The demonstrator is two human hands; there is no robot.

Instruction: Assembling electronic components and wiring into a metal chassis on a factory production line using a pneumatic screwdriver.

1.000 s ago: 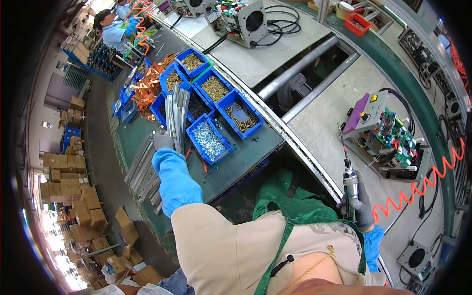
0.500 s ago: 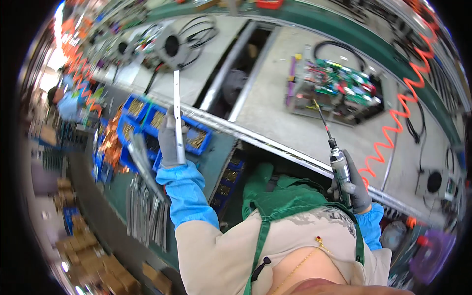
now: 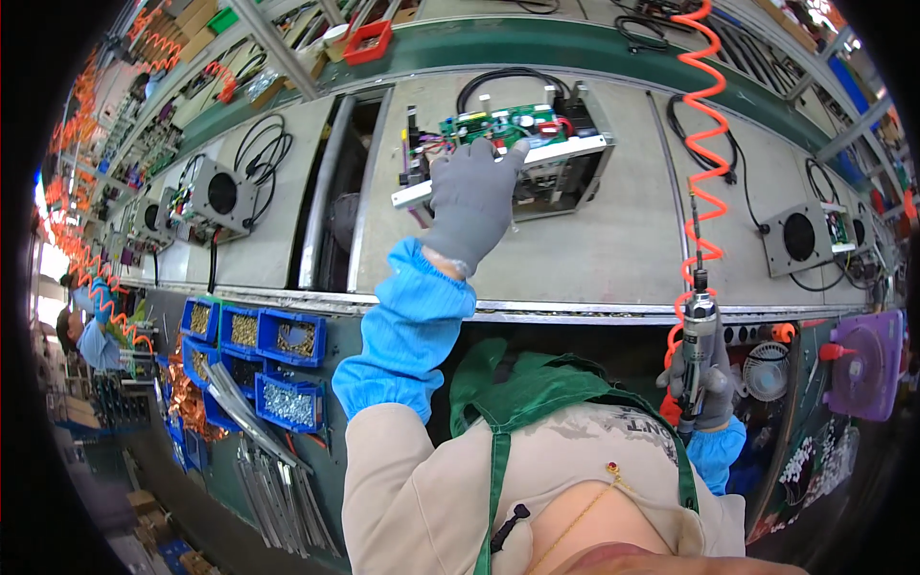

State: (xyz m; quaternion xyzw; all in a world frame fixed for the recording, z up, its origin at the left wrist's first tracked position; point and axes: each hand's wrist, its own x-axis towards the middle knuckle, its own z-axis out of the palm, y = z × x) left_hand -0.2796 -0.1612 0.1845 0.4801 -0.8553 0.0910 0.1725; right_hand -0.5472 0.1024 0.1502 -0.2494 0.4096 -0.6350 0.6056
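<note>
With gloved fingers hooked over it, my left hand (image 3: 471, 206) holds a pale metal strip (image 3: 572, 148) against the near top side of an open electronic unit (image 3: 585, 180). Part of the strip is hidden under the palm. Inside the unit a green circuit board (image 3: 522, 122) and some wires show. Down at the bench's front edge on the right, my right hand (image 3: 711, 388) is closed around a power screwdriver (image 3: 701, 335), its long bit pointing up and away. An orange coiled hose (image 3: 706, 134) runs beside the tool.
Blue bins (image 3: 291, 337) of small fasteners stand at left, next to a bundle of metal strips (image 3: 278, 489). A roller gap (image 3: 335, 192) splits the bench. Units with fans (image 3: 222, 195) sit along it. A purple fan (image 3: 867, 364) is at right; a red tray (image 3: 367, 43) is behind.
My left hand has carried the strip from above the blue bins onto the unit. The screwdriver has moved away from the unit, rightward and nearer. The whole view has turned.
</note>
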